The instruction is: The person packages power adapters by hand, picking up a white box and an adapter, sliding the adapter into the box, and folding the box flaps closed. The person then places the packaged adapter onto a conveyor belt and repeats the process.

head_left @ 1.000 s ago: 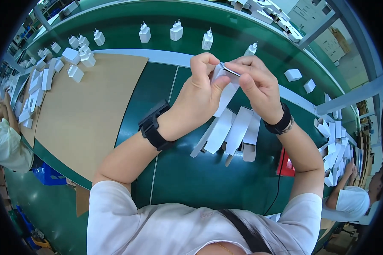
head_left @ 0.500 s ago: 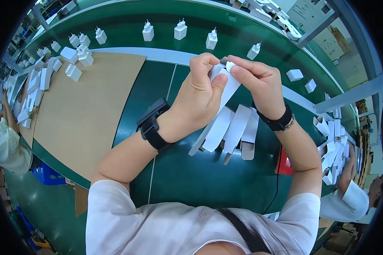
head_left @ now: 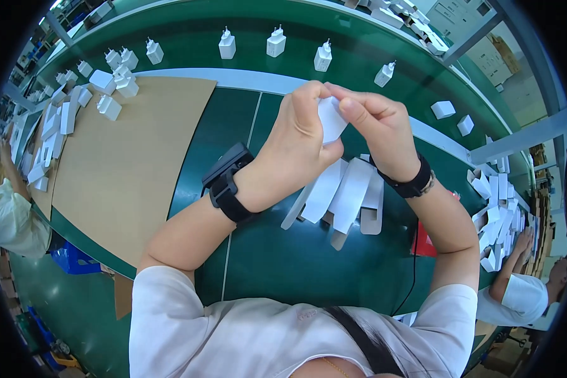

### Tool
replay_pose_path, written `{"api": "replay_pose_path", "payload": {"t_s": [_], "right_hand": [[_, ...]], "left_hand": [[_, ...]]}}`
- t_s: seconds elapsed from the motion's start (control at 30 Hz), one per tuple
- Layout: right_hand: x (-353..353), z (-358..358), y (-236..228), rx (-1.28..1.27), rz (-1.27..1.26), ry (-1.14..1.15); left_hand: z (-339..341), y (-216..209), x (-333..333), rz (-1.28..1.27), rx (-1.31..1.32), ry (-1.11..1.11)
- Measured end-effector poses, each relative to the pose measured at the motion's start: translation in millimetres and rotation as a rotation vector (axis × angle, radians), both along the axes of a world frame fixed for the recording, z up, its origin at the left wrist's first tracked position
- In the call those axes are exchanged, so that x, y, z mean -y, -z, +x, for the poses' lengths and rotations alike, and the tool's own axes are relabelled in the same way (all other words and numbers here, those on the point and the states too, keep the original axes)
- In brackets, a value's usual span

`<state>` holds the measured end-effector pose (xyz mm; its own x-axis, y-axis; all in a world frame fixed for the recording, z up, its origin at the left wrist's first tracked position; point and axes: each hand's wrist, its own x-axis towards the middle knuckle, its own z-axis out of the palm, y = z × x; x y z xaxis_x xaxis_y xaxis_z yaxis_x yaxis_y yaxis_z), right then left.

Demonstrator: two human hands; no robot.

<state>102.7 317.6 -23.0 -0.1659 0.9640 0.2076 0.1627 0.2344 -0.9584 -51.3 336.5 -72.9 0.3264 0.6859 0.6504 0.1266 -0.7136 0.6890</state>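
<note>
Both of my hands meet over the green table around a small white cardboard box [head_left: 331, 120]. My left hand [head_left: 302, 135] is closed round its left side, with the thumb low on the box. My right hand [head_left: 383, 126] pinches at the box's upper right edge, its fingertips touching those of the left. The far end of the box is hidden behind my fingers. Below the hands, several long white boxes [head_left: 353, 195] lie side by side with end flaps open toward me. Each wrist wears a black band.
White plug chargers [head_left: 276, 41] stand along a green conveyor belt [head_left: 189, 47] beyond the table. A brown cardboard sheet [head_left: 126, 157] lies left, with chargers and white boxes at its edge. A white box pile [head_left: 494, 214] and a co-worker [head_left: 516, 296] are right; another person [head_left: 16, 211] is left.
The held box has turned from lengthwise and slanting to showing a shorter face between my hands. My left thumb has moved down. The chargers on the belt have shifted slightly right.
</note>
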Motion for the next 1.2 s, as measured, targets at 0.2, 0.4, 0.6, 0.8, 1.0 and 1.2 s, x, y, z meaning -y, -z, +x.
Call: {"api": "replay_pose_path", "payload": {"t_s": [0.2,0.4,0.6,0.8,1.0,1.2], "right_hand": [[3,6,21,0.234,0.272,-0.122],[-18,40,-17,0.137,-0.221,0.047],[-90,285,-3,0.360,-0.526,0.621],[-123,301,42,0.928,0.015,0.913],[-131,173,49,2.119,0.606,0.140],[-150,192,56,1.916,0.457,0.399]], "left_hand": [[-1,-1,-5,0.091,-0.010,-0.016],[-12,-12,1,-0.052,-0.147,0.019],[-10,2,12,-0.276,-0.586,0.123],[-2,21,0,-0.519,-0.654,0.198],[-29,1,-26,-1.054,0.308,0.136],[-53,26,-52,-1.256,0.798,0.434]]}}
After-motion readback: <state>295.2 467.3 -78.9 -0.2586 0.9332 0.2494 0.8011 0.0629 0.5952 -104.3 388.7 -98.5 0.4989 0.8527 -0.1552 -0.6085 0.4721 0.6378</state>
